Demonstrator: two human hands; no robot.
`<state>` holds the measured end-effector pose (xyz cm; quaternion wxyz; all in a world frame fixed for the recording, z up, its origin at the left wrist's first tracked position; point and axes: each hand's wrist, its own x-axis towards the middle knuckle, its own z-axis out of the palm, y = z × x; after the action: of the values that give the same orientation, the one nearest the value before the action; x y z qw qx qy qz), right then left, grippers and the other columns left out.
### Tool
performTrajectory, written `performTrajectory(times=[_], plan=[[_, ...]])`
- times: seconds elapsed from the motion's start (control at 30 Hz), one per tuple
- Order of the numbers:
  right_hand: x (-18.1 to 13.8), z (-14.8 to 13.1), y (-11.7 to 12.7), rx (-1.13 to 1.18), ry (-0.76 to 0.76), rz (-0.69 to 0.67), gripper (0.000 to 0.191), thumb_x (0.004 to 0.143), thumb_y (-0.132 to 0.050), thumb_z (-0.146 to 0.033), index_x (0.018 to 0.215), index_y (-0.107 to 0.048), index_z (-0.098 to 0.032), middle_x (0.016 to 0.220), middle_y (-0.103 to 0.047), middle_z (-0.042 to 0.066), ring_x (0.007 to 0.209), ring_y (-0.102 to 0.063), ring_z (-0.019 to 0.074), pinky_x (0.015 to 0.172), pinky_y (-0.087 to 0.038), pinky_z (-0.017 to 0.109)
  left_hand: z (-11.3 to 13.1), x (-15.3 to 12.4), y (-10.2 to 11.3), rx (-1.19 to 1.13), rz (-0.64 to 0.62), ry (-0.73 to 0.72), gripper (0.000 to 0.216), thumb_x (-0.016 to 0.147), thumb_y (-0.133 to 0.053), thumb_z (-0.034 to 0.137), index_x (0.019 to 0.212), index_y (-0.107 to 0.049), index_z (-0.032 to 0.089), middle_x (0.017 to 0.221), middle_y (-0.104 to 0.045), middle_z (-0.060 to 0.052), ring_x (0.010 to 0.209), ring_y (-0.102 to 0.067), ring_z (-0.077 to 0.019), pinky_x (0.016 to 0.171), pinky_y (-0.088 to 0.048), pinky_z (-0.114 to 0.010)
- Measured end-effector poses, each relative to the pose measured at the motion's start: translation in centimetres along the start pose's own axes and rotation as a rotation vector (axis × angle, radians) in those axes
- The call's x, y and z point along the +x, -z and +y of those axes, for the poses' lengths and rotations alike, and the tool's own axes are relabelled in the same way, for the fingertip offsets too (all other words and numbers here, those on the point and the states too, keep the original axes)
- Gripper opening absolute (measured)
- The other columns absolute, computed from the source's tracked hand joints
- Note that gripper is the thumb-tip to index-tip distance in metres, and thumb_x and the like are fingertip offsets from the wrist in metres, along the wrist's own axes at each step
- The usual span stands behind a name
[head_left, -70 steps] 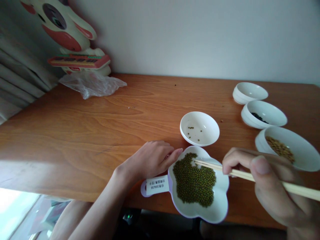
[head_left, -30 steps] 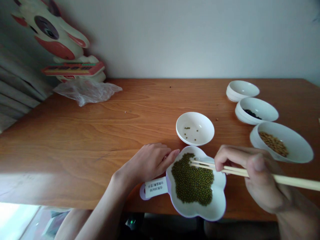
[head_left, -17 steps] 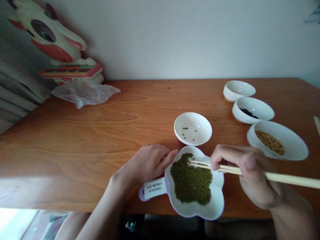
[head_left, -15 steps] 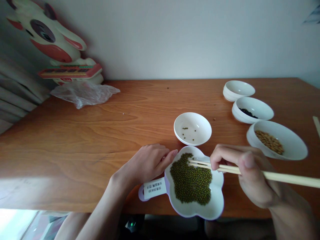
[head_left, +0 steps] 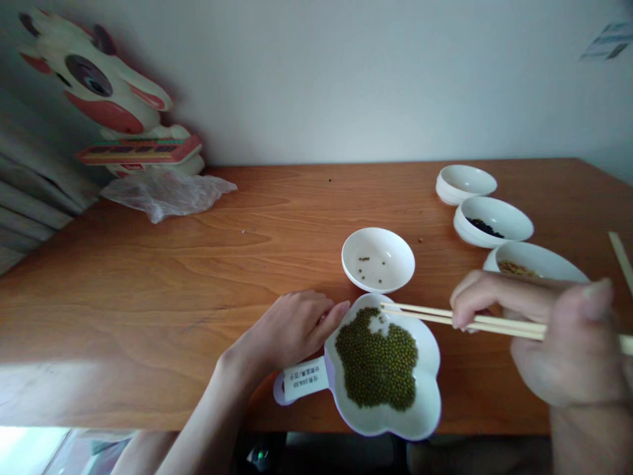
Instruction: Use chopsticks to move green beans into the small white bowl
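My right hand (head_left: 554,330) is closed around a pair of wooden chopsticks (head_left: 425,315). Their tips are over the upper lobe of a white, lilac-rimmed flower-shaped dish (head_left: 426,396); whether a bean is between them is too small to tell. Green mung beans (head_left: 378,366) cover much of the dish, with a small bare patch near the tips. My left hand (head_left: 297,326) grips the dish's left rim, thumb along the edge, other fingers partly hidden. Just beyond the dish is a white bowl (head_left: 395,254) with several mung beans at its bottom.
On the right stand a bowl of tan beans (head_left: 548,257), partly behind my right hand, a bowl of black beans (head_left: 509,221) and another white bowl (head_left: 465,178). A stick (head_left: 620,257) lies at the right edge. Back left are a plastic bag (head_left: 171,194) and a cow toy (head_left: 113,99).
My right hand has moved right, drawing the chopstick tips from among the beans up to the dish's upper edge. My left hand keeps its place on the rim. The view has shifted slightly.
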<state>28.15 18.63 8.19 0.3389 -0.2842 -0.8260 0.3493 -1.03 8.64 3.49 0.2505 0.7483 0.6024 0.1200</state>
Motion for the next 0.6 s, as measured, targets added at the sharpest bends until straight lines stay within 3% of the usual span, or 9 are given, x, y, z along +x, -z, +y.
performTrajectory(times=[0.1,0.17,0.3,0.43,0.6], plan=[[0.6,0.1,0.3,-0.122,-0.012,0.194,0.085,0.111,-0.005,-0.066,0.071,-0.071,-0.029,0.068,-0.071,0.002,0.063,-0.064,0.0216,0.058,-0.042,0.04,-0.1,0.0,-0.1,-0.003,0.006,-0.002,0.059,0.119,-0.025,0.049,0.084,-0.063,0.019,0.084,-0.072,-0.004,0.076,-0.061,-0.0175,0.077,-0.042,-0.033],[1.0,0.5,0.1,-0.126,-0.052,0.246,0.086,0.11,-0.006,-0.068,0.073,-0.073,-0.029,0.069,-0.072,0.002,0.066,-0.065,0.0213,0.061,-0.043,0.04,-0.2,0.0,-0.2,-0.006,0.003,0.008,0.06,0.118,-0.025,0.05,0.084,-0.063,0.019,0.085,-0.072,-0.004,0.076,-0.061,-0.0177,0.078,-0.043,-0.034],[1.8,1.2,-0.6,-0.087,-0.093,0.258,0.086,0.109,-0.008,-0.072,0.076,-0.074,-0.027,0.064,-0.067,0.002,0.064,-0.061,0.0206,0.059,-0.04,0.04,-0.3,-0.1,-0.3,-0.011,-0.003,0.023,0.061,0.118,-0.025,0.051,0.082,-0.063,0.02,0.084,-0.07,-0.005,0.076,-0.061,-0.0176,0.078,-0.043,-0.034],[2.0,0.2,-0.6,-0.055,-0.113,0.29,0.087,0.108,-0.007,-0.074,0.076,-0.073,-0.026,0.067,-0.067,0.002,0.066,-0.06,0.0203,0.062,-0.041,0.039,-0.2,-0.1,-0.3,-0.009,-0.008,0.02,0.062,0.118,-0.024,0.052,0.083,-0.064,0.02,0.083,-0.069,-0.004,0.076,-0.061,-0.0182,0.076,-0.042,-0.035],[0.5,-1.1,-0.2,0.062,-0.112,0.216,0.088,0.107,-0.003,-0.074,0.081,-0.073,-0.028,0.071,-0.066,0.002,0.069,-0.059,0.0206,0.063,-0.043,0.037,-0.1,0.0,-0.3,-0.017,-0.013,0.014,0.062,0.118,-0.024,0.052,0.086,-0.066,0.02,0.085,-0.07,-0.005,0.079,-0.063,-0.0194,0.078,-0.043,-0.036]])
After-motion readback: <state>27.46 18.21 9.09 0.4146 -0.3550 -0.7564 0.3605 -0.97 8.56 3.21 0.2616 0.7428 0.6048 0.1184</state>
